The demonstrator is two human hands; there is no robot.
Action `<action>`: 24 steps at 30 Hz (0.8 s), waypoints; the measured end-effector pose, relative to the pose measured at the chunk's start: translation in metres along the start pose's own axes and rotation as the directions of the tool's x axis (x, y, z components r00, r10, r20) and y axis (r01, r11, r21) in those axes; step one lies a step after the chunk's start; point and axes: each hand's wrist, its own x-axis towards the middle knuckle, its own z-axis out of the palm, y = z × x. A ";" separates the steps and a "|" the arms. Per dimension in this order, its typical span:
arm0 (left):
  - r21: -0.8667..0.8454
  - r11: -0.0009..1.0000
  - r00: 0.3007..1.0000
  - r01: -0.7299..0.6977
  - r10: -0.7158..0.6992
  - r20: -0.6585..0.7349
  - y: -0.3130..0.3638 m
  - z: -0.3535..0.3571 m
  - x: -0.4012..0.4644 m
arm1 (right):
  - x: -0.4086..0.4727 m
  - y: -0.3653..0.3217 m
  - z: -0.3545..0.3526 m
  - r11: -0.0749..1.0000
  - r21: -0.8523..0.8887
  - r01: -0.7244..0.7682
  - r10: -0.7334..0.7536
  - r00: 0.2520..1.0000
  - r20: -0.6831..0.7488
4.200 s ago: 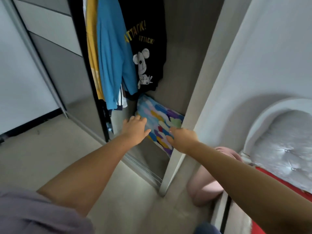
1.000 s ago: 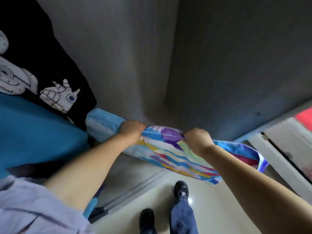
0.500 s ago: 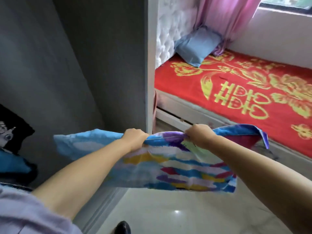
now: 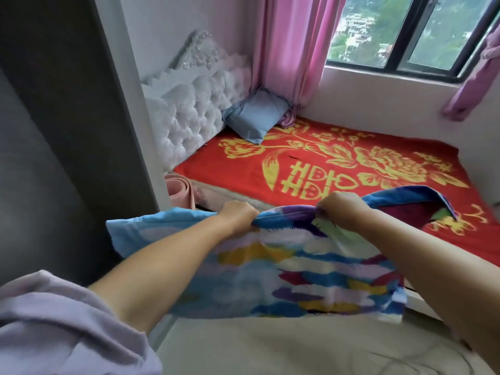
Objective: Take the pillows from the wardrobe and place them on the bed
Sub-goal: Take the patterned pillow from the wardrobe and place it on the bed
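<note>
I hold a flat pillow with a blue, yellow, purple and white feather pattern by its top edge. My left hand is shut on the edge near its middle, and my right hand is shut on it further right. The pillow hangs in the air over the floor, in front of the near side of the bed, which has a red cover with gold flowers. A light blue pillow leans in the bed's far corner against the white tufted headboard.
The grey wardrobe side panel stands at my left. A rolled pink mat leans between wardrobe and bed. Pink curtains and a window are behind the bed. Beige floor lies below the pillow.
I have turned from the wardrobe toward the bed, carrying the patterned pillow out in both hands. The bed now fills more of the view and the hanging clothes are out of sight.
</note>
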 end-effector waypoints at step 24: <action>0.049 0.998 0.988 0.044 -0.036 -0.153 -0.139 -0.086 0.353 | 0.349 0.191 -0.047 0.984 -0.177 -0.025 -0.003 0.988 -0.156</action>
